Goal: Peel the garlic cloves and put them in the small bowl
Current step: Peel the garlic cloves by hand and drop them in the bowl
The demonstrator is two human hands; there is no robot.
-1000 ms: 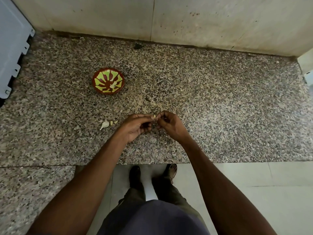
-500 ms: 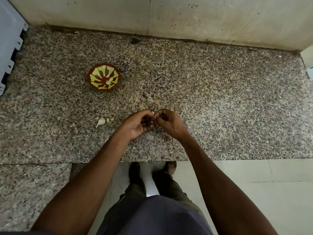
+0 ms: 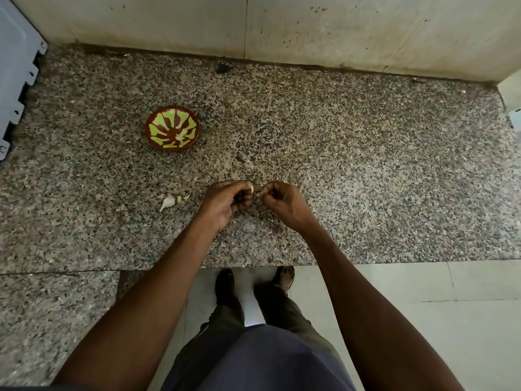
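The small bowl [image 3: 172, 128], red-brown with a green pattern, sits on the granite counter at the left and holds a couple of pale peeled cloves [image 3: 180, 134]. Over the counter's middle, my left hand [image 3: 227, 201] pinches a pale garlic clove [image 3: 251, 188] at its fingertips. Just to its right, my right hand [image 3: 284, 203] is closed, its fingertips pinched together a small gap from the clove; a bit of skin may be between them, too small to tell. An unpeeled clove [image 3: 168, 202] and small pieces [image 3: 181, 198] lie on the counter left of my left hand.
The speckled granite counter [image 3: 366, 165] ends at a front edge just behind my wrists, with tiled floor and my feet below. A stained wall [image 3: 310, 29] runs along the back. A grey panel [image 3: 14, 66] stands at the far left. A dark speck [image 3: 222, 68] lies near the wall.
My two hands, fingertips together on the clove before, have drawn slightly apart; the clove stays in my left hand. The camera view has shifted a little.
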